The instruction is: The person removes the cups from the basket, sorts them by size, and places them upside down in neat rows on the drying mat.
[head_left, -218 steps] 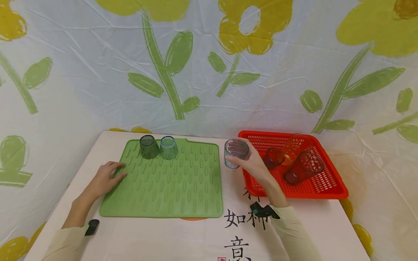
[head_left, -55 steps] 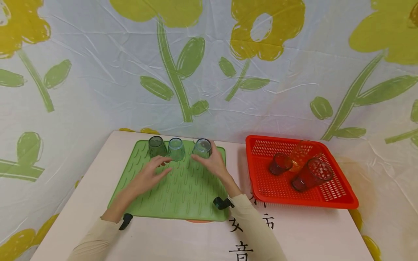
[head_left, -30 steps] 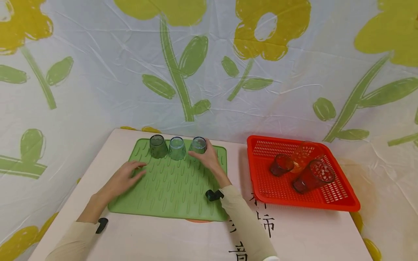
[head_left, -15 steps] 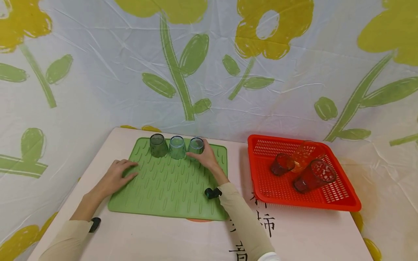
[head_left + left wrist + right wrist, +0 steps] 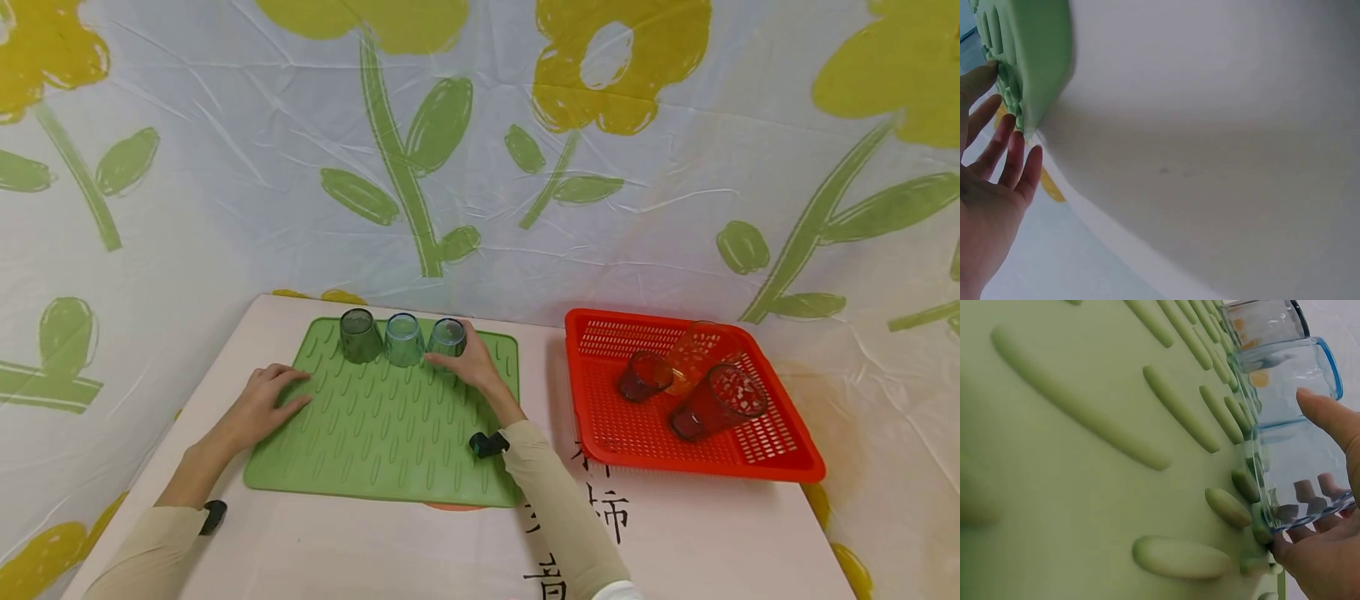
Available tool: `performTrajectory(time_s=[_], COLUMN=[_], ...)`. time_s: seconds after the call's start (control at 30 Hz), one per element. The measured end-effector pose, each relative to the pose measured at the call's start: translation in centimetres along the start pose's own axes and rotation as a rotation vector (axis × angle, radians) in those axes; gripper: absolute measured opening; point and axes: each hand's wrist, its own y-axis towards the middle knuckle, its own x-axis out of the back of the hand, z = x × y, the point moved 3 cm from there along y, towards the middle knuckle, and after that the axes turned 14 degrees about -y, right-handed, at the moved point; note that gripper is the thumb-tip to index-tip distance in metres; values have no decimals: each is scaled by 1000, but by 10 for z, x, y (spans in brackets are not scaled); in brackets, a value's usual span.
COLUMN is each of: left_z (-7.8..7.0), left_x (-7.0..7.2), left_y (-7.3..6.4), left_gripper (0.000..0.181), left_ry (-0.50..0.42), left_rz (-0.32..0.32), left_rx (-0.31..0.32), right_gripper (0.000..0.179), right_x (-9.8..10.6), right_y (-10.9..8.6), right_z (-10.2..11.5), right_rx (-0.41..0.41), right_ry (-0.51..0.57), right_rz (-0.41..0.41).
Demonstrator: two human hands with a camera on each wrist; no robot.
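My right hand (image 5: 467, 360) holds a clear bluish drinking glass (image 5: 447, 333) at the back of the green ribbed drying mat (image 5: 390, 425). Its thumb lies on the near side and the other fingers curl behind. In the right wrist view this glass (image 5: 1300, 465) stands on the mat, close beside a second blue-tinted glass (image 5: 1288, 369). To their left in the head view is a dark grey glass (image 5: 360, 337), completing a row. My left hand (image 5: 258, 406) rests at the mat's left edge, holding nothing, its fingers (image 5: 1007, 140) relaxed and spread.
A red plastic basket (image 5: 600, 454) stands at the right of the white table (image 5: 375, 550). Inside lie a small dark-red-looking glass (image 5: 643, 377), a tall clear one (image 5: 693, 350) and a large tumbler (image 5: 717, 402). A flowered cloth (image 5: 480, 192) hangs behind.
My right hand has brought the glass from beside the basket onto the mat, then slid it left beside the other two. My left hand reached toward the glasses and drew back to the mat's left edge.
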Motion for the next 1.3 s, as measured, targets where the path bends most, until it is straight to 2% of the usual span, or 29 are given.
performTrajectory(time_s=[0.2,0.4,0.57,0.73,0.9,1.07,1.3], left_z=[-1,1,4,8,12,20,25], left_x=[3,3,4,5,6,7,6], left_y=[-1,-1,0,0,-1,-3,-3], left_gripper=[36,35,36,37,37,37,37], left_ry=[40,38,45,41,2,-57,-101], left_rz=[3,26,59,59,56,60,64], left_rx=[39,33,27,-3,-19,4,30], right_gripper=[90,90,95,99,93,78,61], right_x=[2,8,17,31,49,69,94], right_y=[-1,-6,-13,-23,-35,-45,-53], right_z=[-1,2,7,15,25,33,38], right_rx=[27,20,16,58,83,101,176], right_ry=[7,5,-36,-63,-101,-142,-137], right_rz=[5,29,66,89,83,60,-27])
